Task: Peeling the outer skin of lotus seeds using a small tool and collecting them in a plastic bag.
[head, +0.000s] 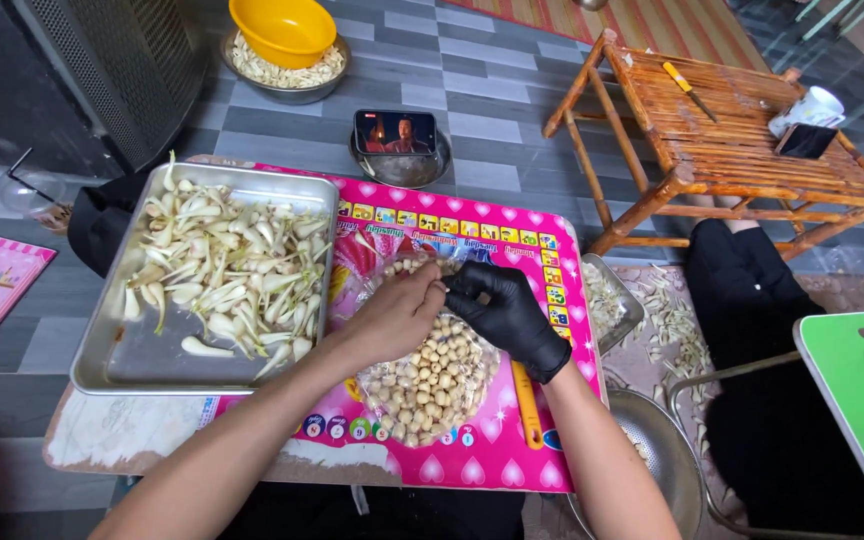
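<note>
Clear seed bag (430,375) lies lengthwise under hands (452,305).

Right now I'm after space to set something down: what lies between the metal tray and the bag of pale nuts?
Head view: only a strip of the pink heart-patterned mat separates the metal tray from the bag of nuts.

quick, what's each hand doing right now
Left hand: bare, fingers curled shut, pinching something small over the bag of nuts; what it is cannot be told.
Right hand: black glove, curled shut, fingertips meeting the left hand's.
</note>
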